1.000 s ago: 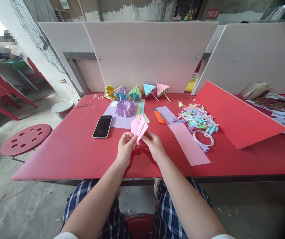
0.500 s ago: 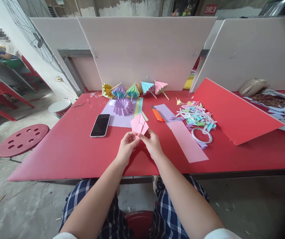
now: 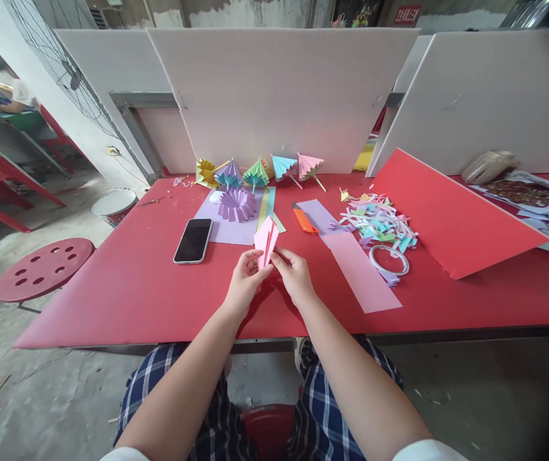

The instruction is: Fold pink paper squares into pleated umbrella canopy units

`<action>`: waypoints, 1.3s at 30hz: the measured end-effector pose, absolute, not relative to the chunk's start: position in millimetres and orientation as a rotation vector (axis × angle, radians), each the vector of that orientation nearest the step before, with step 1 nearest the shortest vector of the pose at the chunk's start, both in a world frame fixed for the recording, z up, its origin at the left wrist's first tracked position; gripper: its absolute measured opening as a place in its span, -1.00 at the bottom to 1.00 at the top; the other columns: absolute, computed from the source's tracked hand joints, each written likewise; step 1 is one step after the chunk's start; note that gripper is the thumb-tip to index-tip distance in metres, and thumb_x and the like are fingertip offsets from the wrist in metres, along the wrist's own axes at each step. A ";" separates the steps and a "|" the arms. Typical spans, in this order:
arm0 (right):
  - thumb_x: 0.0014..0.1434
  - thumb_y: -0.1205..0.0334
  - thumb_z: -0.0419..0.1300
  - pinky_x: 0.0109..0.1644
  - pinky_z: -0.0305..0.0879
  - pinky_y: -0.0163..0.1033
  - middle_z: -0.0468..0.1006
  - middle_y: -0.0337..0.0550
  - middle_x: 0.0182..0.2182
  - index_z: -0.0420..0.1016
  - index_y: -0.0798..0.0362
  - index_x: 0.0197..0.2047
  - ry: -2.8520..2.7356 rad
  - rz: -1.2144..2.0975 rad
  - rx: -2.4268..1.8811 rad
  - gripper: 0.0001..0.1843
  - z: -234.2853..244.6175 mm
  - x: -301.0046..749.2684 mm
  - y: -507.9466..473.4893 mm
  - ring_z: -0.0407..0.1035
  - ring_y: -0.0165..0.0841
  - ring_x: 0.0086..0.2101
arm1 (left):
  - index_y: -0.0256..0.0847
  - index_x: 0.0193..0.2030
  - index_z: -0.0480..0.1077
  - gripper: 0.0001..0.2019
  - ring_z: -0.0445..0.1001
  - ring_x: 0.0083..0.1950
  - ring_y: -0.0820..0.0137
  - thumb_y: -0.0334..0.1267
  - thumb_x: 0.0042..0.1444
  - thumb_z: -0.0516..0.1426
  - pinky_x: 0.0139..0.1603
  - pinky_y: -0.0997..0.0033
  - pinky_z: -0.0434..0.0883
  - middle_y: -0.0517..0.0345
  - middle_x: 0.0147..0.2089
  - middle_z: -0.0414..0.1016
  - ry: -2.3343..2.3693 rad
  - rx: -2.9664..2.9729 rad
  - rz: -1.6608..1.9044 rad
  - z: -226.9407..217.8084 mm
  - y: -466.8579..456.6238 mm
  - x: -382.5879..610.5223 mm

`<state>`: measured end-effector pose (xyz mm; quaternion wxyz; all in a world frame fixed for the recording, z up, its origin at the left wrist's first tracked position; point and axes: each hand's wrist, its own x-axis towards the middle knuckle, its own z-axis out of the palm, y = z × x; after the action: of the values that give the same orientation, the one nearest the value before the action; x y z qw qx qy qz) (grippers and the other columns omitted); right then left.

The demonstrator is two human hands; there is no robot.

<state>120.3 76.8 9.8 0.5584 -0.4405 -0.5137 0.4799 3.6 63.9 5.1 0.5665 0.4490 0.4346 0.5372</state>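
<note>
A small piece of folded pink paper [image 3: 265, 238] is held upright above the red table, its creases and layered flaps facing me. My left hand [image 3: 247, 275] pinches its lower left side between thumb and fingers. My right hand [image 3: 294, 274] has thumb and fingertips closed at its lower right edge. Just beyond the hands, a purple pleated paper ring [image 3: 237, 205] rests on lilac paper sheets [image 3: 229, 235]. An orange utility knife [image 3: 304, 220] lies to the right of the folded paper, beside a long pink paper strip [image 3: 361, 272].
Small paper umbrellas [image 3: 284, 169] stand along the back board. A phone [image 3: 193, 241] lies left of my hands. Paper scraps [image 3: 377, 221], a tape roll [image 3: 389, 260] and a slanted red board [image 3: 457, 214] are at right. A red stool [image 3: 44, 270] stands left; a person sits far left.
The pink paper has gone from a wide, spread shape to a narrower one, its sides folded in. My right hand has shifted slightly to the right along its edge.
</note>
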 end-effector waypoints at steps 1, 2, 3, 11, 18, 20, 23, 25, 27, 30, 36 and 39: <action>0.02 0.01 0.17 -0.14 0.36 -0.18 0.56 -0.14 -0.22 0.50 0.00 -0.14 -1.200 1.140 -1.037 -0.64 9.5 120.3 77.0 0.42 -0.25 -0.18 | -0.13 -0.13 0.25 -0.62 0.33 -0.41 0.55 -0.15 -0.10 0.22 -0.56 0.63 0.18 0.21 -0.29 0.40 1.014 1.043 1.260 5.3 63.9 3.7; 0.01 0.02 0.17 -0.14 0.36 -0.18 0.56 -0.13 -0.22 0.50 0.00 -0.14 -1.189 1.144 -1.037 -0.64 9.3 120.2 77.2 0.42 -0.25 -0.18 | -0.13 -0.13 0.26 -0.62 0.33 -0.41 0.55 -0.15 -0.10 0.23 -0.58 0.63 0.16 0.21 -0.28 0.40 1.009 1.031 1.259 5.4 63.8 3.8; 0.01 0.02 0.18 -0.14 0.36 -0.18 0.56 -0.13 -0.21 0.49 0.00 -0.14 -1.179 1.145 -1.040 -0.64 9.2 120.0 77.4 0.42 -0.25 -0.18 | -0.13 -0.13 0.27 -0.62 0.32 -0.41 0.55 -0.14 -0.11 0.23 -0.59 0.64 0.15 0.21 -0.28 0.40 1.006 1.022 1.257 5.5 63.8 3.8; 0.05 0.03 0.12 -0.19 0.35 -0.21 0.56 -0.17 -0.31 0.50 0.02 -0.24 -1.199 1.096 -1.037 -0.70 11.2 120.7 76.5 0.43 -0.32 -0.30 | -0.10 -0.13 0.28 -0.68 0.32 -0.41 0.58 -0.16 -0.04 0.19 -0.46 0.62 0.23 0.27 -0.32 0.38 0.932 0.977 1.295 6.6 63.0 5.6; 0.01 0.14 0.17 -0.19 0.35 -0.25 0.55 -0.18 -0.32 0.48 0.02 -0.29 -1.238 1.021 -1.097 -0.80 10.5 118.7 75.4 0.42 -0.32 -0.28 | -0.12 -0.21 0.30 -0.76 0.41 -0.36 0.48 -0.12 -0.02 0.15 -0.32 0.50 0.33 0.26 -0.39 0.42 1.069 1.009 1.343 8.5 60.3 7.2; 0.02 0.15 0.17 -0.18 0.35 -0.23 0.54 -0.18 -0.33 0.49 0.02 -0.31 -1.292 0.969 -1.097 -0.82 10.3 117.1 74.0 0.42 -0.32 -0.28 | -0.16 -0.24 0.36 -0.77 0.43 -0.27 0.42 -0.14 -0.04 0.17 -0.22 0.44 0.34 0.21 -0.38 0.45 1.091 1.039 1.374 7.0 61.5 5.9; 0.05 0.18 0.14 -0.16 0.36 -0.23 0.51 -0.17 -0.27 0.52 -0.02 -0.29 -1.384 0.874 -1.028 -0.83 9.3 114.7 71.5 0.40 -0.33 -0.21 | -0.25 -0.28 0.44 -0.77 0.44 -0.18 0.31 -0.18 -0.08 0.19 -0.12 0.34 0.33 0.10 -0.31 0.50 1.081 1.031 1.421 2.9 64.9 2.7; 0.07 0.21 0.12 -0.11 0.36 -0.24 0.46 -0.16 -0.20 0.52 -0.06 -0.26 -1.443 0.806 -0.990 -0.81 8.2 113.7 70.5 0.36 -0.33 -0.13 | -0.29 -0.28 0.46 -0.76 0.45 -0.16 0.26 -0.20 -0.09 0.20 -0.08 0.29 0.33 0.05 -0.29 0.52 1.060 1.009 1.437 0.3 66.8 0.8; 0.07 0.24 0.13 -0.04 0.33 -0.22 0.41 -0.15 -0.13 0.53 -0.09 -0.26 -1.482 0.716 -0.992 -0.82 7.0 113.3 70.2 0.31 -0.33 -0.06 | -0.28 -0.25 0.47 -0.74 0.45 -0.15 0.25 -0.22 -0.10 0.21 -0.07 0.26 0.33 0.05 -0.27 0.52 1.040 0.991 1.451 -1.2 67.8 -0.1; 0.07 0.27 0.13 0.06 0.26 -0.15 0.37 -0.16 -0.04 0.52 -0.10 -0.28 -1.522 0.603 -1.008 -0.83 5.6 113.6 70.6 0.26 -0.31 0.00 | -0.24 -0.24 0.47 -0.73 0.44 -0.12 0.26 -0.24 -0.15 0.24 -0.08 0.27 0.34 0.06 -0.22 0.52 1.024 0.959 1.479 -1.5 67.9 0.6; 0.09 0.29 0.10 0.03 0.28 -0.17 0.44 -0.17 -0.11 0.51 -0.11 -0.24 -1.534 0.553 -0.992 -0.80 5.8 114.9 70.5 0.31 -0.33 -0.05 | -0.26 -0.26 0.48 -0.74 0.46 -0.16 0.27 -0.24 -0.15 0.24 -0.10 0.27 0.35 0.06 -0.25 0.53 1.021 0.949 1.500 -1.4 67.2 1.7; 0.10 0.30 0.09 0.03 0.28 -0.17 0.45 -0.17 -0.12 0.48 -0.10 -0.17 -1.506 0.557 -0.954 -0.77 6.5 114.8 70.1 0.33 -0.34 -0.07 | -0.27 -0.26 0.49 -0.75 0.45 -0.17 0.28 -0.20 -0.11 0.23 -0.08 0.27 0.33 0.05 -0.26 0.53 1.055 0.984 1.463 -2.0 67.0 0.8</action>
<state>114.8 70.1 6.5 0.5946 -0.4107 -0.6483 0.2397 0.8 67.0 -2.0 0.5171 0.4098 0.4396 0.6094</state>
